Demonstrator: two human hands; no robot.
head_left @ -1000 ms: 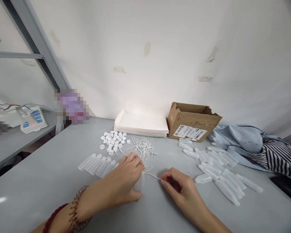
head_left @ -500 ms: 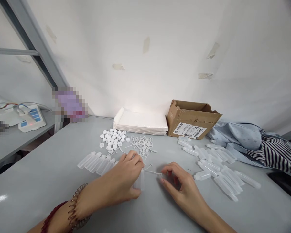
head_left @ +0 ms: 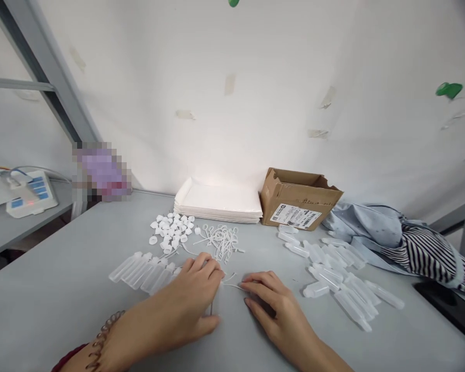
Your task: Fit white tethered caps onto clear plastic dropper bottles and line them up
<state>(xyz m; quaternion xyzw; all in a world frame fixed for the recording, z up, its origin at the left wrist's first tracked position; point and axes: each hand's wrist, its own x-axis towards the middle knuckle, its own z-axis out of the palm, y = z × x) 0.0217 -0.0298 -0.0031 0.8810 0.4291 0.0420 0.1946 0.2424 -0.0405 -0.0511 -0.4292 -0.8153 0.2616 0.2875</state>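
Observation:
My left hand is curled over a clear plastic bottle, fingers on its neck end and thumb along its near side. The palm hides most of it. A thin white strap runs from that neck end toward my right hand, whose fingers are curved with a gap between thumb and fingertips. Its fingertips touch the strap's far end, which they hide. Left of my left hand lies a row of several clear bottles. Behind the hands are a pile of white caps and a tangle of white straps.
Loose clear bottles lie at the right. A stack of white padded envelopes and an open cardboard box stand against the wall. A blue bag with striped cloth lies far right, near a black object.
My right hand has moved left toward the bottle, its fingertips now covering the strap's end. My left hand keeps its grip on the bottle. The camera view has shifted slightly.

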